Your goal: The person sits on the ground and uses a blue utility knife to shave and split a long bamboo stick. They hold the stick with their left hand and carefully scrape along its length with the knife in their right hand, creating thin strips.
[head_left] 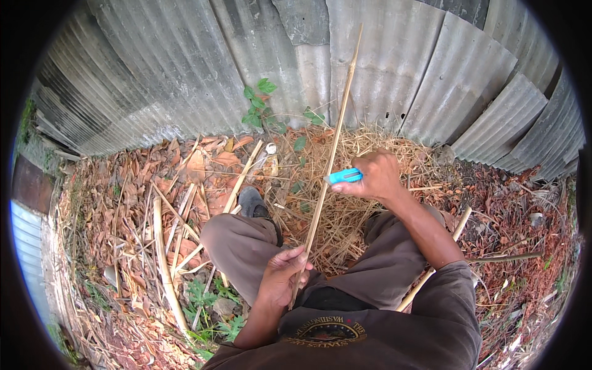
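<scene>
A long, thin split stick [330,163], pale and tapering to a point at its far end, runs upward from my lap toward the metal wall. My left hand [285,271] is closed round its lower part, just in front of my body. In my right hand [377,177] is a bright blue utility knife [345,176], gripped in a fist. The knife's tip points left and meets the stick's right edge about midway along; the blade itself is too small to make out clearly.
A corrugated metal wall [166,68] rises ahead, with a small leafy plant [259,105] at its foot. Straw-like shavings [345,228] cover the ground between my legs. Several cut sticks lie at left, including a thick pale one [164,265]; another pale stick [459,223] is beside my right leg.
</scene>
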{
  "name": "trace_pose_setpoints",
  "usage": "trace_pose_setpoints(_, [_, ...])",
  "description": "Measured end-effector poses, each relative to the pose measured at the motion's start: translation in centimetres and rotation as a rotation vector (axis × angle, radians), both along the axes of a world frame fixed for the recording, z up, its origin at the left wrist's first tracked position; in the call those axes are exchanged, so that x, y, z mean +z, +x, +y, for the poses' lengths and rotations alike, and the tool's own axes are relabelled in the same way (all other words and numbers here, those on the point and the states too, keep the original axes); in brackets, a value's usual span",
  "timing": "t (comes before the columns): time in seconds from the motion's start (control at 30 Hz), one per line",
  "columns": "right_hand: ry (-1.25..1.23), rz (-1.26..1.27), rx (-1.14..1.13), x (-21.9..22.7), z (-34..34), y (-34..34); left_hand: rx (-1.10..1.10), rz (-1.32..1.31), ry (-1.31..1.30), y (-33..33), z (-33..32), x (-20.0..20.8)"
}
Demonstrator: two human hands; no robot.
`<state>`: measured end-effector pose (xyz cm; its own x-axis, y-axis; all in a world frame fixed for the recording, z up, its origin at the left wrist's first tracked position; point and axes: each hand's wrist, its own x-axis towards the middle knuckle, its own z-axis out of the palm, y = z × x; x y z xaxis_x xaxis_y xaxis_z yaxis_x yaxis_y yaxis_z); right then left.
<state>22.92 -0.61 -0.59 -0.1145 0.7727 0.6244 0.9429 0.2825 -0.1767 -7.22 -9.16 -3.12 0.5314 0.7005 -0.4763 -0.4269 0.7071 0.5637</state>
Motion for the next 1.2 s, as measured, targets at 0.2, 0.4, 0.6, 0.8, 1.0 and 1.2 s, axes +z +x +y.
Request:
trace_pose_setpoints(0.2, [-0.003, 0.044, -0.143, 0.9, 1.6, 2.6, -0.054, -0.094, -0.076, 0.0, -0.3, 0.8])
trace_pose_setpoints(0.4, [-0.095, -0.033, 0.047, -0.5, -0.4, -1.4, -0.014, -0.123, -0.075, -0.1, 0.0, 0.0])
trace_pose_setpoints(0.6, [-0.107, 0.052, -0.282, 1.3, 1.8, 4.0, -0.075, -0.059, -0.100, -0.4, -0.9, 0.5])
trace_pose_setpoints(0.8, [-0.167, 0.081, -0.469, 1.9, 2.7, 7.6, -0.149, -0.082, -0.172, -1.6, -2.2, -0.7])
trace_pose_setpoints(1.0, [-0.202, 0.158, -0.694, 1.1, 2.7, 11.7, -0.219, 0.034, -0.222, -3.8, -3.6, -1.0])
trace_pose_setpoints(1.2, [-0.289, 0.380, -0.945, -1.6, 0.6, 16.4, -0.199, 0.219, -0.162, -6.8, -5.2, -1.5])
